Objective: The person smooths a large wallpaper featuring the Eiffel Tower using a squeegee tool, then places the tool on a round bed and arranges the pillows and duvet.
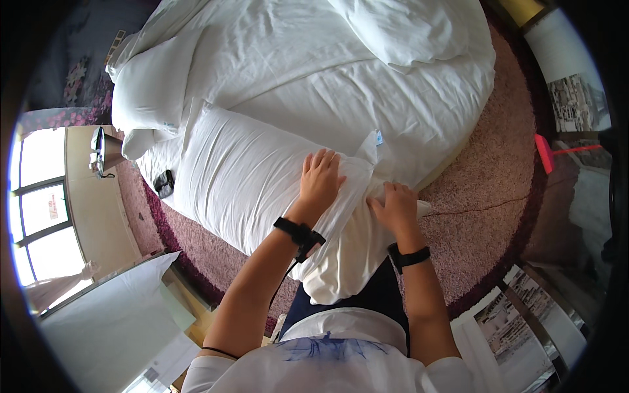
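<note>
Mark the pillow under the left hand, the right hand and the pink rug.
Pillow (242, 169), head view: wrinkled upper face.
Right hand (399, 205), head view: back of hand.
Pink rug (488, 177), head view: bare pile at right.

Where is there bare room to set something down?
The rug is bare right of the bed, toward the red tool. Mid-bed looks free too, between the left pillow and the bedding at upper right. The near side is crowded: the left hand and right hand are on the long pillow, a black object by its left end.
</note>
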Demonstrator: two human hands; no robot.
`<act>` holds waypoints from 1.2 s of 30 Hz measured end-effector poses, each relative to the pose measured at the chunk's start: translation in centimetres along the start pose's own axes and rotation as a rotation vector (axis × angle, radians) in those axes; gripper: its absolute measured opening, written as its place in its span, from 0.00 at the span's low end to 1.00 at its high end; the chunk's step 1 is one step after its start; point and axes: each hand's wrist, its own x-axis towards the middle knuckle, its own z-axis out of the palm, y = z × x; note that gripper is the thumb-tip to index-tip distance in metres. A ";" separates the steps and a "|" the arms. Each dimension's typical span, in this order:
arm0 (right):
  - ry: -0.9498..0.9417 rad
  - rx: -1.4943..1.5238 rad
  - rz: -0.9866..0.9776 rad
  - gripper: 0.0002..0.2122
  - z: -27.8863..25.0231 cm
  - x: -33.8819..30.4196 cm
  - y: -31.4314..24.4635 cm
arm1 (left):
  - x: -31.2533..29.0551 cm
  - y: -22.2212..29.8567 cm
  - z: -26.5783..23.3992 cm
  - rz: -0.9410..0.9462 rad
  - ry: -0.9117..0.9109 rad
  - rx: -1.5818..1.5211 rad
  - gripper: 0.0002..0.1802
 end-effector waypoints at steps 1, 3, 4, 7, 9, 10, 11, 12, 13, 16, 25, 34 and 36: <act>0.028 0.032 -0.023 0.21 0.2 0.0 -0.2 | 0.2 -0.4 0.6 -0.030 -0.035 -0.008 0.19; 0.085 0.094 -0.064 0.20 0.3 -0.1 -0.6 | 0.6 -1.0 1.2 -0.084 -0.108 -0.025 0.18; 0.082 0.123 -0.071 0.19 0.1 -0.5 -0.9 | 0.6 -1.2 1.4 -0.073 -0.120 0.003 0.15; 0.060 0.134 -0.085 0.16 -1.0 -1.5 -3.2 | 0.4 -1.6 1.6 -0.042 -0.167 0.135 0.10; 0.051 0.036 -0.074 0.12 -0.3 -1.9 -3.8 | 0.6 -1.6 2.3 0.001 -0.206 0.281 0.07; 0.082 0.021 -0.068 0.10 0.5 -2.1 -3.6 | 0.5 -1.6 2.6 0.008 -0.189 0.309 0.06; 0.114 0.005 -0.062 0.08 1.4 -2.2 -3.4 | 0.4 -1.5 3.0 0.016 -0.171 0.337 0.05; 0.145 -0.011 -0.058 0.06 2.2 -2.3 -3.2 | 0.3 -1.5 3.3 0.023 -0.153 0.365 0.05; 0.140 0.007 -0.052 0.05 2.8 -2.4 -2.8 | 0.3 -1.6 3.6 0.018 -0.133 0.327 0.07; 0.128 0.069 -0.054 0.04 3.2 -2.4 -2.2 | 0.0 -1.6 3.8 0.010 -0.023 0.200 0.13; 0.206 0.280 -0.136 0.06 -0.4 -2.9 -3.4 | 0.7 -2.0 0.4 -0.044 -0.217 0.042 0.12; 0.223 0.368 -0.196 0.08 -3.5 -3.9 -5.0 | -0.3 -2.2 -0.3 0.040 -0.083 0.197 0.04; 0.239 0.384 -0.216 0.08 -4.0 -4.1 -5.1 | -0.5 -1.8 -0.9 0.035 -0.048 0.245 0.05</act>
